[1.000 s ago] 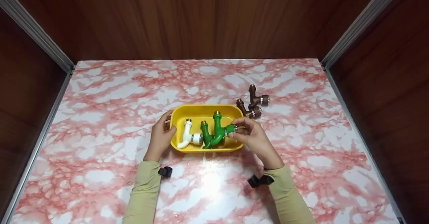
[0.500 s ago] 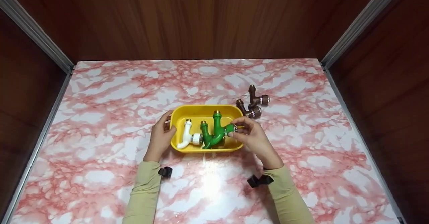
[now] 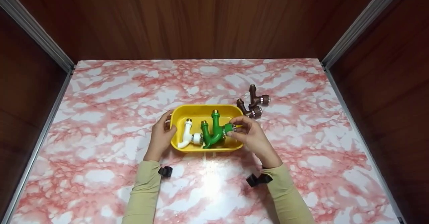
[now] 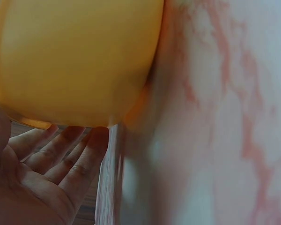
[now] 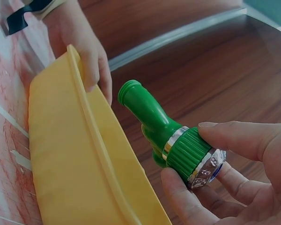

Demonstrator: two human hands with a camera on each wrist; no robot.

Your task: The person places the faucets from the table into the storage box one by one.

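A yellow plastic tub point(image 3: 181, 107) stands on the table. At its left end my left hand point(image 3: 160, 137) grips it, thumb over the rim and fingers point(image 4: 68, 150) along the outer wall. My right hand point(image 3: 250, 135) pinches the knob of a green tap point(image 5: 154, 117) between thumb and fingertips, holding it above the tub's right part. Its spout end points toward the left hand in the right wrist view. Inside the tub lie a white tap point(image 3: 187, 133) and a second green tap point(image 3: 205, 130), which the held one partly covers.
Two brown taps point(image 3: 258, 100) lie close together on the red-and-white marbled table point(image 3: 134, 83), just beyond the tub's right back corner. Dark wood panels point(image 3: 201, 22) with metal corner rails close in the back and sides.
My right hand has shifted the held green tap slightly left and up in the head view. The left hand and tub stay almost in place.
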